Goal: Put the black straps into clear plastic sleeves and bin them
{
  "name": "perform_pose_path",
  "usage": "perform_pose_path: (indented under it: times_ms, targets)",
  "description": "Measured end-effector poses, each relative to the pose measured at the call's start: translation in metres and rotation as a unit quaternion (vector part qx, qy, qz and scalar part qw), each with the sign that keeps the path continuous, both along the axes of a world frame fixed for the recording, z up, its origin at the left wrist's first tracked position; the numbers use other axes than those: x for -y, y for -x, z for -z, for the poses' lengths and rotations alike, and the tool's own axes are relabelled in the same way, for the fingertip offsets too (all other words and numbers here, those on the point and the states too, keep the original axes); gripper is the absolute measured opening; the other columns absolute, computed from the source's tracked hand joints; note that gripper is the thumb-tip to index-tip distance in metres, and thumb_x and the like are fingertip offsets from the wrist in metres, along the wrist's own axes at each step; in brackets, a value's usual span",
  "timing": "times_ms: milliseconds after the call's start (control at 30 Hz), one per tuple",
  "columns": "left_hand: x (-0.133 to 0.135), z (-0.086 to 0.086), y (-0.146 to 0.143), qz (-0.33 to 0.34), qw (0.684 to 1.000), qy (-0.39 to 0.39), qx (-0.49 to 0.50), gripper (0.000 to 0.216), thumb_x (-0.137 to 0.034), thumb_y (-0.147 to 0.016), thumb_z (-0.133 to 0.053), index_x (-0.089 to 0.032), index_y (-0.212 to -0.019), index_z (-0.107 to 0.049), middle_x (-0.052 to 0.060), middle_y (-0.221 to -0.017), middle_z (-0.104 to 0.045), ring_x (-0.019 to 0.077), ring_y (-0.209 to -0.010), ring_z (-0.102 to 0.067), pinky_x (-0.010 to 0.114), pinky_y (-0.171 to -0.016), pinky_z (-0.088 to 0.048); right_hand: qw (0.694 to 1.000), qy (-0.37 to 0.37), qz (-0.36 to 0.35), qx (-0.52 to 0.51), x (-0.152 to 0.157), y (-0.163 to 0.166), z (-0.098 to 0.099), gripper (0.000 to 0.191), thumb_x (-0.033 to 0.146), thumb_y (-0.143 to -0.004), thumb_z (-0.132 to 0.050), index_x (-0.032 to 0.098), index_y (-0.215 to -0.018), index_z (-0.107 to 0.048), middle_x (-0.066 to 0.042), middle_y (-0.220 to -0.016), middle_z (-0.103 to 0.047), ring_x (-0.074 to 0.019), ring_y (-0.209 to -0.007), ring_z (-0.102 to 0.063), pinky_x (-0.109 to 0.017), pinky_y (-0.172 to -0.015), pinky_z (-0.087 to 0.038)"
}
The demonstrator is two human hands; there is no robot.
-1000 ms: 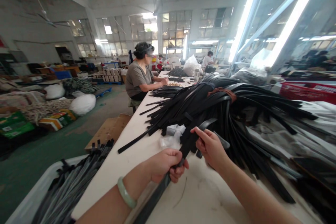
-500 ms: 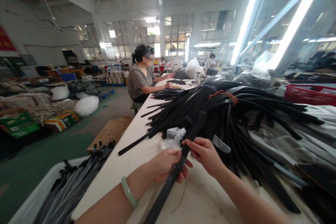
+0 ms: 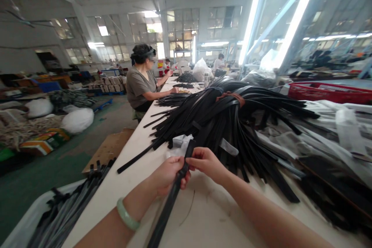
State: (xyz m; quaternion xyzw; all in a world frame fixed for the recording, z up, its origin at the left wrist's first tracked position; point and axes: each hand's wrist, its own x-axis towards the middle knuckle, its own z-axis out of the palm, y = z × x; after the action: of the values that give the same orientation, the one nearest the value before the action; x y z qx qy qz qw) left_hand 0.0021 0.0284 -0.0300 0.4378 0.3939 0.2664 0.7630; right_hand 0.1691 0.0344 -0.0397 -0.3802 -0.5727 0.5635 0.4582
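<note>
Long, narrow black strap (image 3: 168, 207) slants through the left hand (image 3: 171, 174), fingers curled round it, the right hand (image 3: 207, 162) angled inward, fingers pinching its edge.

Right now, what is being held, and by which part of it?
A black strap, held just below its far end in the left grip. The right grip has fingertips against it there; whether they pinch cannot be told.

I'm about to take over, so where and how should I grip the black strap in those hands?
Probably the bare stretch of strap below the left hand, coming from the right: it runs straight there, the left forearm blocks the other side, and the right hand pinches higher.
</note>
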Motion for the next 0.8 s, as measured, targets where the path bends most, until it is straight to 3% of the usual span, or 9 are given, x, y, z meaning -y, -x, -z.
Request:
perform_pose_path:
  times_ms: [100,233,300,433,567,633,700,800]
  targets:
    - [0.001,0.005,-0.001,-0.023,1.000,0.005,-0.004,0.039,-0.058,-0.084,-0.055,-0.020,-0.088,-0.048,-0.003,-0.051,-0.054,0.0042,-0.035,-0.036,0.014,-0.037,-0.028,1.000,-0.020,-0.001,0.021,0.000,0.002,0.006,0.034,0.041,-0.065,-0.077,0.014,-0.062,-0.058,0.001,-0.059,-0.058,-0.0093,-0.055,-0.047,-0.023,-0.052,-0.032]
    - [0.004,0.006,-0.003,-0.009,0.998,-0.050,-0.038,0.049,-0.068,-0.080,-0.051,-0.022,-0.096,-0.046,-0.001,-0.049,-0.058,0.0068,-0.032,-0.037,0.016,-0.034,-0.026,0.998,0.002,-0.043,0.051,0.002,-0.002,0.002,0.039,0.048,-0.067,-0.076,0.014,-0.064,-0.058,0.005,-0.050,-0.049,-0.0062,-0.045,-0.037,-0.022,-0.044,-0.024]
    - [0.005,0.005,-0.004,0.004,0.997,-0.064,-0.043,0.053,-0.072,-0.078,-0.050,-0.021,-0.094,-0.047,0.000,-0.050,-0.059,0.0075,-0.032,-0.039,0.017,-0.034,-0.028,0.999,0.021,-0.025,0.039,0.002,-0.004,-0.002,0.045,0.056,-0.071,-0.071,0.016,-0.062,-0.054,0.005,-0.046,-0.047,-0.0061,-0.040,-0.036,-0.021,-0.041,-0.023]
    - [0.007,0.002,-0.007,0.004,0.998,-0.051,-0.039,0.061,-0.078,-0.075,-0.046,-0.020,-0.092,-0.049,-0.003,-0.049,-0.056,0.0036,-0.031,-0.030,0.015,-0.035,-0.022,0.999,0.025,0.018,0.019,0.001,-0.002,-0.001,0.052,0.065,-0.070,-0.067,0.017,-0.059,-0.051,0.003,-0.046,-0.052,-0.0076,-0.039,-0.044,-0.021,-0.040,-0.032]
    - [0.006,-0.002,-0.009,0.006,0.996,-0.068,-0.064,0.073,-0.083,-0.075,-0.036,-0.018,-0.104,-0.052,-0.004,-0.049,-0.053,0.0013,-0.031,-0.021,0.015,-0.035,-0.013,0.996,-0.017,-0.068,0.050,0.005,0.006,0.003,0.052,0.066,-0.071,-0.064,0.015,-0.064,-0.057,-0.001,-0.050,-0.060,-0.0097,-0.043,-0.051,-0.022,-0.044,-0.039]
    - [0.004,-0.003,-0.009,-0.004,0.995,-0.073,-0.075,0.078,-0.084,-0.076,-0.031,-0.019,-0.115,-0.049,-0.004,-0.050,-0.053,0.0018,-0.030,-0.021,0.015,-0.035,-0.012,0.994,-0.055,-0.074,0.065,0.009,0.010,0.005,0.049,0.064,-0.075,-0.062,0.015,-0.071,-0.061,-0.002,-0.054,-0.064,-0.0117,-0.046,-0.056,-0.023,-0.045,-0.041]
    - [0.003,-0.003,-0.007,-0.004,0.995,-0.078,-0.061,0.080,-0.083,-0.078,-0.027,-0.018,-0.120,-0.048,-0.003,-0.051,-0.054,0.0035,-0.031,-0.028,0.015,-0.035,-0.017,0.991,-0.094,-0.035,0.089,0.011,0.010,0.005,0.045,0.060,-0.079,-0.061,0.016,-0.069,-0.060,-0.002,-0.053,-0.064,-0.0125,-0.046,-0.056,-0.022,-0.044,-0.040]
    - [0.007,-0.009,0.005,0.050,0.996,-0.066,-0.036,0.075,-0.079,-0.079,-0.034,-0.015,-0.114,-0.051,0.003,-0.063,-0.062,0.0107,-0.046,-0.054,0.020,-0.045,-0.040,0.986,-0.126,0.040,0.105,0.010,0.005,0.004,0.044,0.055,-0.081,-0.060,0.017,-0.060,-0.055,-0.002,-0.050,-0.060,-0.0117,-0.044,-0.053,-0.022,-0.043,-0.038]
